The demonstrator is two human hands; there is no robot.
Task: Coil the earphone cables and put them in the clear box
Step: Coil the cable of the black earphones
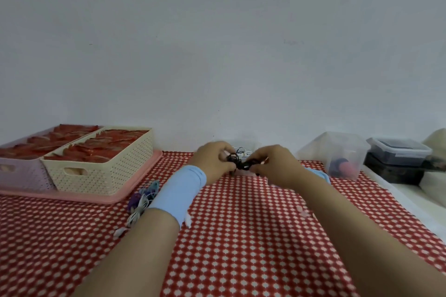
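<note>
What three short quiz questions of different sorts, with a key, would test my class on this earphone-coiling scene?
1. True or false: both hands hold the black earphone cable.
2. Which lies beside the left forearm on the cloth? A) a pile of tangled cables B) a pair of scissors C) a cup
3. Fill in: the cream basket stands on a ____ tray.

Key:
1. True: the left hand and the right hand pinch it above the checked tablecloth.
2. A: the tangled cables.
3. Pink.
</note>
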